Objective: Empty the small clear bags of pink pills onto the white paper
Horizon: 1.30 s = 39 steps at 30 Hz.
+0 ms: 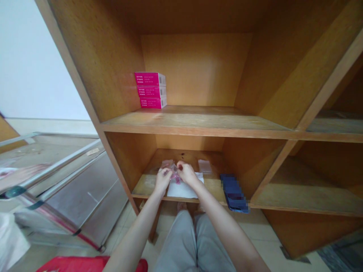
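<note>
Clear plastic shone in the bag (175, 175) with pink bits, above white paper (182, 190) on the lower shelf (214, 189). At its eight o'clock, the left hand (163, 180) pinched its edge; at three, the right hand (186, 173) had curled fingers at the plastic, their grip unclear. Stacked pink boxes (151, 90) stood toward eleven o'clock.
</note>
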Each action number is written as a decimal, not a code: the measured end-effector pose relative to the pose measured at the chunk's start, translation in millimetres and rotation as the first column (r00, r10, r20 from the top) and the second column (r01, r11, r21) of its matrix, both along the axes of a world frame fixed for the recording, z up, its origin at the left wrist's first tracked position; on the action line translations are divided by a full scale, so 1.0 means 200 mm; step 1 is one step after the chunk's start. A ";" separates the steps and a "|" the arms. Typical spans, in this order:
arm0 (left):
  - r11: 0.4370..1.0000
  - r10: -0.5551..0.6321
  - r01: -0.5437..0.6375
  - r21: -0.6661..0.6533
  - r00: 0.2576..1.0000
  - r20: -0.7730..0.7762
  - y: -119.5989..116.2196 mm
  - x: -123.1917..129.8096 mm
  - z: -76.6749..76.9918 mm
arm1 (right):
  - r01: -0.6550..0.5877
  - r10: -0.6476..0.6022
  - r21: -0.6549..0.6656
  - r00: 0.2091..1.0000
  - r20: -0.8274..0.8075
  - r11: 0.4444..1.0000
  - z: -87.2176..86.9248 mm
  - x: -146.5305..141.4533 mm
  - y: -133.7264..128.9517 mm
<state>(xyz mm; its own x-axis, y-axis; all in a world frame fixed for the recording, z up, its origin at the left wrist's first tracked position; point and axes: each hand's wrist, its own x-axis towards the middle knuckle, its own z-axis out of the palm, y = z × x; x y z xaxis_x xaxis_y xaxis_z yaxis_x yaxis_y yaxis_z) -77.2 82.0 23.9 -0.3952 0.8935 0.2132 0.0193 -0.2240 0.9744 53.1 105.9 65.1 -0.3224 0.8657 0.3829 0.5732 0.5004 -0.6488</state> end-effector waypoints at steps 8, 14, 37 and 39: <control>0.996 -0.081 0.085 -0.038 0.991 0.106 -0.03 -0.01 0.02 | -0.114 0.090 -0.148 0.983 -0.157 0.982 0.03 0.03 0.02; 0.963 -0.267 0.262 0.069 0.880 0.392 -0.05 -0.06 0.05 | -0.157 -0.011 -0.342 0.897 -0.441 0.926 -0.01 0.06 0.07; 0.941 -0.289 0.338 0.007 0.793 0.537 -0.03 -0.15 -0.02 | -0.385 0.069 -0.475 0.828 -0.556 0.791 0.07 0.08 0.01; 0.860 -0.411 0.504 -0.078 0.777 0.477 -0.05 -0.15 -0.04 | -0.412 0.094 -0.475 0.823 -0.561 0.778 0.09 0.08 -0.01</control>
